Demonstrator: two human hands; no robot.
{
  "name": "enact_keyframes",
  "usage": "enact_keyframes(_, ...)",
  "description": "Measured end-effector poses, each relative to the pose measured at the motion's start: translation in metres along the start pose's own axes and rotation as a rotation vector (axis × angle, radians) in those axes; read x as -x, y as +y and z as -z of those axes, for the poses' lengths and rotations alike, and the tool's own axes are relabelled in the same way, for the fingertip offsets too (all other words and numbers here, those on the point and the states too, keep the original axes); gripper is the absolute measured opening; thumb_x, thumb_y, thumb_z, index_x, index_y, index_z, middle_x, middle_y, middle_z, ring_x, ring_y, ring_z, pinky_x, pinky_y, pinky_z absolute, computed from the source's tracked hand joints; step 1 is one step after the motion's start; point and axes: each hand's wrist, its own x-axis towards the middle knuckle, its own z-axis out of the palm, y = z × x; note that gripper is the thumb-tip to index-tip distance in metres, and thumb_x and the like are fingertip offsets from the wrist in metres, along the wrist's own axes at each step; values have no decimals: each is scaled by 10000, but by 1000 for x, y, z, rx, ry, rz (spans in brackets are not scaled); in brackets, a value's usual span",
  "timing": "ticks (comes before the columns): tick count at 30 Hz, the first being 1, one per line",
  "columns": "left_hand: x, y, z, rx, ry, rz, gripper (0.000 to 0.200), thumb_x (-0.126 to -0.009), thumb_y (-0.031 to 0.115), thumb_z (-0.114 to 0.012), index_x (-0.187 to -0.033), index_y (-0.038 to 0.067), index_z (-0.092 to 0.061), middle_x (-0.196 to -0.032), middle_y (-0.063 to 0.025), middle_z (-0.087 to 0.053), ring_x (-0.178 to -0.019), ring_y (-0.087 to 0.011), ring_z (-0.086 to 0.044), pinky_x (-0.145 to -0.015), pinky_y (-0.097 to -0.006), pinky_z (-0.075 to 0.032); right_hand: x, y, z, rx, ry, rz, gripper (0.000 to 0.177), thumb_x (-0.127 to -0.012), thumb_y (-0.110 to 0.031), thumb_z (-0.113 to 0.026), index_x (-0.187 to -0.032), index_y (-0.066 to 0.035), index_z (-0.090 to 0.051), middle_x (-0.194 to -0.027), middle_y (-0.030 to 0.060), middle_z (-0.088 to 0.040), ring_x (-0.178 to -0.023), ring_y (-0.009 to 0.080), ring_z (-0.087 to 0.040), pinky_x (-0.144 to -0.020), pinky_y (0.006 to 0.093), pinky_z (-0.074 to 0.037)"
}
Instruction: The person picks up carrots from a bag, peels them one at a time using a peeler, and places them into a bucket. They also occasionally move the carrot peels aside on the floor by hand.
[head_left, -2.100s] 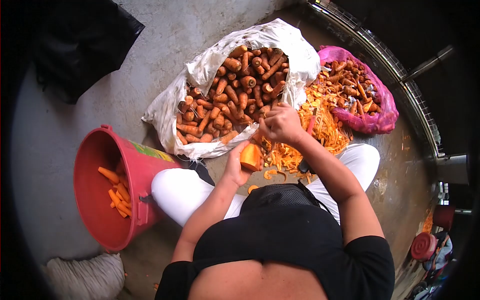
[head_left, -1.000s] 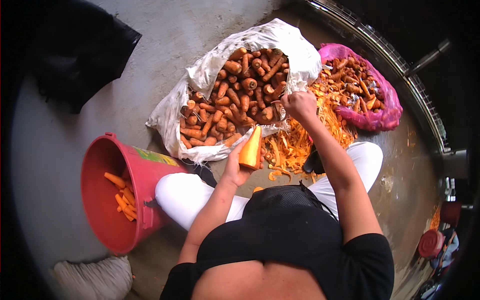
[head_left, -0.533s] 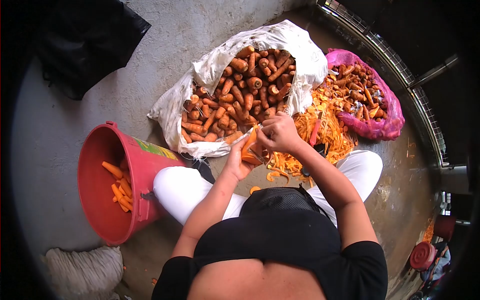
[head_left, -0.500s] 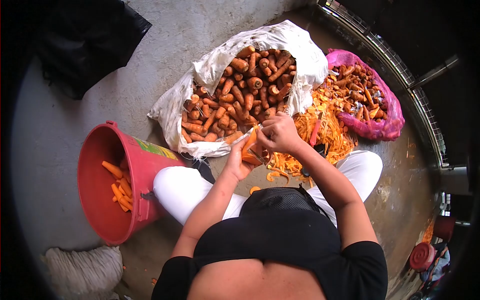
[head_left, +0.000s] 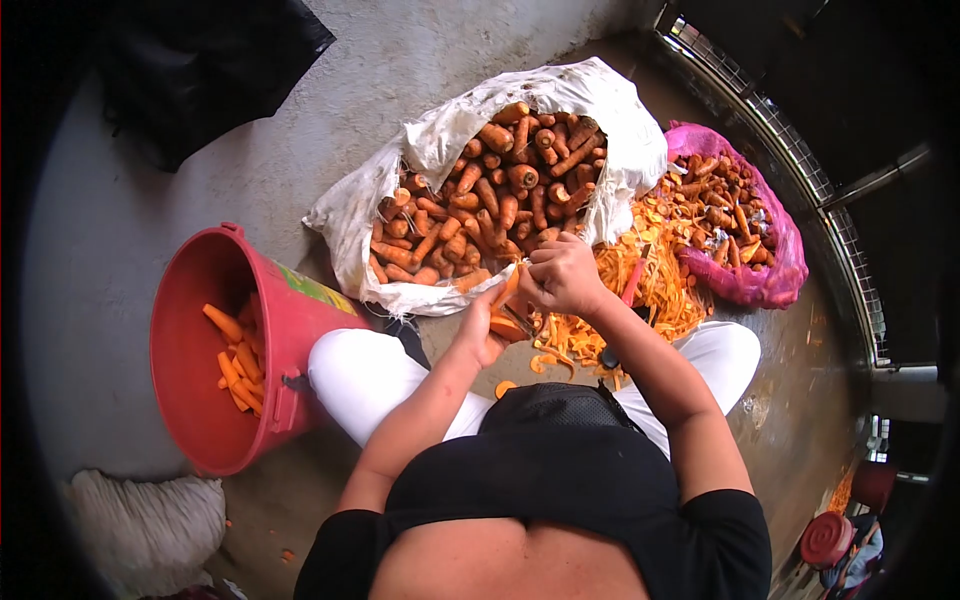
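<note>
My left hand [head_left: 482, 328] is wrapped round a carrot [head_left: 508, 326] with bright orange flesh, in front of the white sack. Against that carrot, my right hand [head_left: 564, 276] is closed on a small tool, probably a peeler, mostly hidden by the fingers. Unpeeled carrots [head_left: 480, 195] fill the open white sack [head_left: 625, 125] just beyond my hands. To the right of the sack lies a heap of orange peelings [head_left: 665, 285], with a red-handled knife [head_left: 636, 278] on it. Peeled carrots [head_left: 243, 365] lie inside the tilted red bucket [head_left: 185, 300] on the left.
A pink bag [head_left: 785, 265] of carrots and scraps lies at the right. Black plastic [head_left: 215, 70] is at the upper left and a pale sack [head_left: 150, 530] at the lower left. A metal grating [head_left: 800, 155] curves along the right side.
The view has shifted slightly. My right hand has moved a little relative to the carrot, and the carrot sits at a different angle in my left hand.
</note>
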Motion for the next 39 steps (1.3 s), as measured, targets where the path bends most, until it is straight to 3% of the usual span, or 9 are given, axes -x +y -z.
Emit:
enact_keyframes(5,21,2,-3,-235,-108,46,418,-947,375,-410,-1174,30,-472,-910,-134,-590,-737,-258,-612,-623,-398,-515,15,57,-13,144,-52,-205,366,-790,-150,-532,-428,-122,-489,-473,2,-536,-473,115,-516,-576,296,-445)
enact_keyframes(7,24,3,-7,-273,-192,98,431,-952,371,-403,-1209,28,-453,-922,-158,-590,-743,-256,-605,-636,-393,-513,21,87,-7,465,-208,-300,436,-852,-257,-464,-447,-110,-535,-480,51,-545,-476,175,-539,-682,371,-465)
enact_keyframes(9,32,7,-17,-234,-232,92,441,-957,363,-392,-1233,22,-437,-964,-173,-591,-794,-267,-611,-673,-390,-520,38,111,1,549,-286,-670,461,-848,-327,-435,-500,-77,-607,-504,98,-572,-497,220,-571,-734,377,-469)
enact_keyframes(13,20,12,-14,-137,-230,62,493,-966,380,-367,-1280,1,-397,-1106,-228,-561,-943,-324,-611,-832,-421,-523,32,106,18,240,-263,-1010,461,-831,-386,-469,-590,-51,-675,-518,120,-594,-485,242,-592,-581,359,-489)
enact_keyframes(14,15,13,-12,-101,-205,55,503,-966,388,-364,-1283,-3,-394,-1123,-237,-553,-959,-335,-609,-854,-430,-521,28,93,24,127,-250,-975,475,-841,-411,-480,-593,-59,-680,-502,108,-588,-456,221,-588,-470,346,-461)
enact_keyframes(16,7,16,-12,-107,-185,61,503,-967,401,-357,-1261,-4,-414,-1112,-231,-555,-957,-341,-607,-855,-444,-524,19,67,34,-151,-194,-925,445,-855,-371,-507,-597,-52,-681,-502,88,-586,-435,190,-572,-463,331,-451)
enact_keyframes(22,-3,12,-41,-101,-48,-13,421,-939,404,-446,-1144,41,-504,-942,-114,-589,-818,-230,-607,-773,-415,-537,5,29,55,-26,69,-199,307,-793,-210,-544,-510,-125,-624,-502,14,-553,-472,183,-510,-555,325,-402)
enact_keyframes(27,-7,2,-61,-242,116,-131,368,-941,443,-387,-1092,152,-555,-865,-29,-597,-712,-173,-573,-616,-321,-471,6,24,70,-15,129,-128,325,-784,-185,-605,-482,-74,-557,-478,32,-493,-480,215,-498,-538,343,-360)
enact_keyframes(39,4,-30,-96,-254,113,-216,327,-950,373,-413,-1066,88,-523,-871,-51,-607,-772,-159,-612,-687,-337,-519,25,37,76,-4,158,-30,247,-726,-172,-620,-486,-113,-609,-509,8,-544,-483,172,-502,-520,317,-356)
